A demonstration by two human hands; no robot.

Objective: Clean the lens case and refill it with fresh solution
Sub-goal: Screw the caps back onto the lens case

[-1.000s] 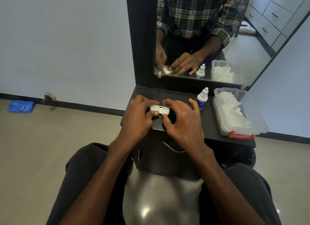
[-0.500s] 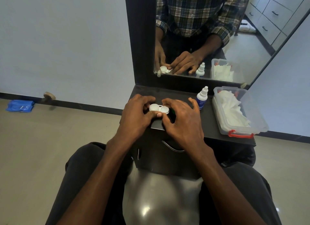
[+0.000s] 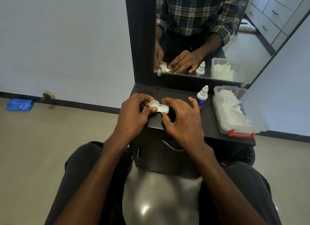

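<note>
A: Count it off for me.

B: One small white plastic lens case with two round wells (image 3: 159,106), one white dropper bottle with a dark blue label (image 3: 202,97), one clear plastic storage box with a red latch (image 3: 238,114) holding crumpled white tissue (image 3: 232,105). Two hands on the job.

A: And the hands?

B: Left hand (image 3: 134,114) curls round the left well, thumb pressed on its near edge. Right hand (image 3: 182,120) pinches the right well between thumb and forefinger, the other fingers spread. The case sits between them, at the front edge of the black glossy shelf (image 3: 211,124).

A: Bottle?

B: Upright, capped, just beside the right hand's little finger, with the box close on its other side.

A: The room?

B: A dark-framed mirror (image 3: 209,40) rises behind the shelf, reflecting a plaid sleeve and both hands. Pale plain wall, smooth beige floor with dark skirting, and one flat blue packet (image 3: 18,104) lying far left on the floor.
</note>
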